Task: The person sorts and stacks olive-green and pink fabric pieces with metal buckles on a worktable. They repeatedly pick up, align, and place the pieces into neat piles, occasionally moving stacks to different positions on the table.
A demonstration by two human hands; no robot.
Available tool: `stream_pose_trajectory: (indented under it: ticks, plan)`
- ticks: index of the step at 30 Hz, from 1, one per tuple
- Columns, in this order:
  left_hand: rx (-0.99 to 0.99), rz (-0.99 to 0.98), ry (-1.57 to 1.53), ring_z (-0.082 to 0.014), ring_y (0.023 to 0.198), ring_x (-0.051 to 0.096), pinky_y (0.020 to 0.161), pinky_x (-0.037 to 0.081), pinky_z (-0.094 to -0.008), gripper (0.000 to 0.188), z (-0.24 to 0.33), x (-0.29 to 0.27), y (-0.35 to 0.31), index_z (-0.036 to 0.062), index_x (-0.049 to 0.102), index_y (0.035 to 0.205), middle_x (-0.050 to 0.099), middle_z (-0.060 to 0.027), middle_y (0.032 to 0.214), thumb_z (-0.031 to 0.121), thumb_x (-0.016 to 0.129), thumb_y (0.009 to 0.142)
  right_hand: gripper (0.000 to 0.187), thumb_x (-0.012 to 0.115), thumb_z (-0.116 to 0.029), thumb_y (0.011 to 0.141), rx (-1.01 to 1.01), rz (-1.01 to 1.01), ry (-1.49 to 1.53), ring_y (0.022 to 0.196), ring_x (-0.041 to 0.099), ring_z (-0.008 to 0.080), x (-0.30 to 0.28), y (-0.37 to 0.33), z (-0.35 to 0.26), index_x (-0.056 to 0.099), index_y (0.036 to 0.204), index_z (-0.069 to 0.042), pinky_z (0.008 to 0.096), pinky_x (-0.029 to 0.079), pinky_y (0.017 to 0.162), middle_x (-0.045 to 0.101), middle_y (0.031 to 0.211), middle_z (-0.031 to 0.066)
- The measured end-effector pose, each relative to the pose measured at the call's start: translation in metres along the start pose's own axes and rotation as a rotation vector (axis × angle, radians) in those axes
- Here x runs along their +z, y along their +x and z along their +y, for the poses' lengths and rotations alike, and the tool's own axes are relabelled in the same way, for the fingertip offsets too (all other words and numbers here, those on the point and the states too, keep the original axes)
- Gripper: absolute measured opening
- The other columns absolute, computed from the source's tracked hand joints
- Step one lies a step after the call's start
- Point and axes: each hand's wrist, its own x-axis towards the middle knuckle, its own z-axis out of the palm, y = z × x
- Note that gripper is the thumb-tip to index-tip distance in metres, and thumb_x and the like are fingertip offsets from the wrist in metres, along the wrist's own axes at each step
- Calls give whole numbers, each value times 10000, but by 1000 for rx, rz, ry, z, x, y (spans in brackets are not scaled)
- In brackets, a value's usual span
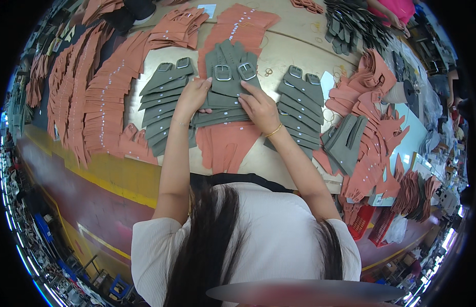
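Between my hands is a grey-green leather piece (225, 87) with two metal buckles and straps pointing away from me. My left hand (195, 97) grips its left edge, thumb on top and fingertips showing below. My right hand (261, 108) is at the right edge, with fingers bent over the surface; its thumb is hidden. Right under it lies a stack of like grey-green pieces (222, 118), on top of coral leather pieces (225, 143). Fanned rows of grey-green buckled pieces lie on the left (163, 110) and on the right (302, 105).
Long overlapping rows of coral pieces (107, 102) cover the table's left side. More coral pieces (371, 133) pile up at right, beside loose grey-green pieces (345, 143). Rubber bands (268, 72) lie on the table (284, 51). Red crates (362, 222) stand below right. Another person's hand (396, 21) is at far right.
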Motion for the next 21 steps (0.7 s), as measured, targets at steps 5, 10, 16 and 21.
stream_pose_trajectory:
  ticks: [5,10,16,21]
  plan:
    - [13,31,-63,-201,517,636,412,517,-273,469,2,2,-2,-71,612,1008,601,-97,758,375,466,1000,145,735,-62,759,-21,-21,14,948,667,253,-2,-4,-5,650,874,-36,331,551,771,657,1109,88]
    - [38,88,-96,-215,530,655,452,533,-297,510,6,5,-10,-61,628,1011,620,-122,711,433,508,972,147,739,-43,750,-10,-37,42,982,664,273,-2,-6,-10,654,870,-30,362,554,829,662,1060,97]
    - [151,185,300,-222,524,667,515,519,-337,433,1,17,-20,-27,636,905,663,-133,650,401,674,851,128,744,-27,747,-3,-68,53,994,665,283,0,-4,-13,663,845,-16,395,548,884,663,1036,115]
    - [149,202,316,-221,527,663,592,527,-365,360,0,17,-20,18,607,830,655,-110,622,367,696,835,119,739,-39,751,-13,-109,57,973,667,275,-3,1,-14,665,842,-20,377,542,849,676,985,99]
